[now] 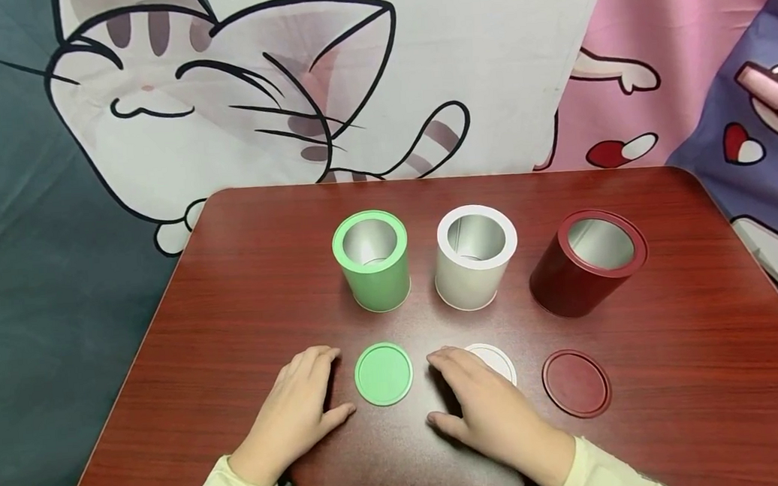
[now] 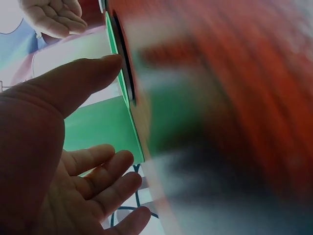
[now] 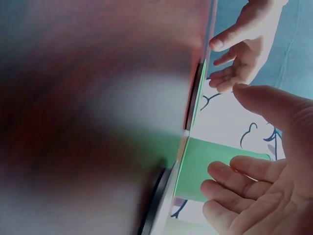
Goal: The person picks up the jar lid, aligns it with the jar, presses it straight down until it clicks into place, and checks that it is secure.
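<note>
While both hands lie spread on the dark red wooden counter (image 1: 229, 284), the left hand (image 1: 293, 415) and right hand (image 1: 489, 409) flank the flat round green lid (image 1: 384, 373) (untouched), likely ready to lift it.

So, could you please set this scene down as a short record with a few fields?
surface: dark red wooden table
back row, left to right: green canister, white canister, dark red canister, all open, the red one tilted
front row: green lid, white lid, dark red lid, each lying flat before its canister
left hand: flat on the table, just left of the green lid
right hand: fingers straight, partly covering the white lid
backdrop: cartoon cat cloth
</note>
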The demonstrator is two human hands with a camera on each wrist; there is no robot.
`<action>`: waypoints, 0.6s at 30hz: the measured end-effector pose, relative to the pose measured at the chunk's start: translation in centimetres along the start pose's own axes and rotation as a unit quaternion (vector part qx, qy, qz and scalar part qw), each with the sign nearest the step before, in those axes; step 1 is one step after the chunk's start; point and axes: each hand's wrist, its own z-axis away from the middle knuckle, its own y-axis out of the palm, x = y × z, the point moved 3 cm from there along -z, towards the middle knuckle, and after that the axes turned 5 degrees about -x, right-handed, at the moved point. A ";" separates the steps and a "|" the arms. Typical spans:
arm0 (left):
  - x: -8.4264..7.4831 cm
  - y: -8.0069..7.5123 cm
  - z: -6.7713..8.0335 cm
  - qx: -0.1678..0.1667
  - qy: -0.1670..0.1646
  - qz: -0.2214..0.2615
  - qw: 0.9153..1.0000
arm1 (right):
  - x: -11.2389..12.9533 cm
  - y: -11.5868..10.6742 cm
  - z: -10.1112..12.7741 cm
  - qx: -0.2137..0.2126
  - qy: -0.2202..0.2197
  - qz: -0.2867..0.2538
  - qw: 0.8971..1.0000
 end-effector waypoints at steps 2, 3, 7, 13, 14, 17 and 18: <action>0.0 0.0 0.0 0.002 -0.002 -0.004 1.000 | 0.1 0.1 -0.1 -0.002 -0.002 0.001 1.000; 0.0 0.0 -0.1 0.004 -0.003 -0.005 1.000 | 0.2 0.2 -0.1 -0.003 -0.003 0.002 1.000; 0.0 0.2 -0.2 0.014 -0.004 -0.006 1.000 | 0.3 0.5 -0.3 0.002 -0.008 0.002 1.000; -0.1 0.5 -0.3 0.024 -0.002 0.000 1.000 | 0.4 0.8 -0.8 0.010 -0.007 0.004 1.000; -0.1 0.5 -0.3 0.025 -0.003 0.003 1.000 | 0.4 0.9 -0.8 0.013 -0.006 0.004 1.000; 0.0 0.6 -0.3 0.029 -0.006 0.013 0.999 | 0.5 1.0 -1.1 0.023 -0.002 0.004 1.000; 0.0 0.6 -0.4 0.031 -0.008 0.017 0.999 | 0.5 1.1 -1.2 0.026 0.000 0.005 1.000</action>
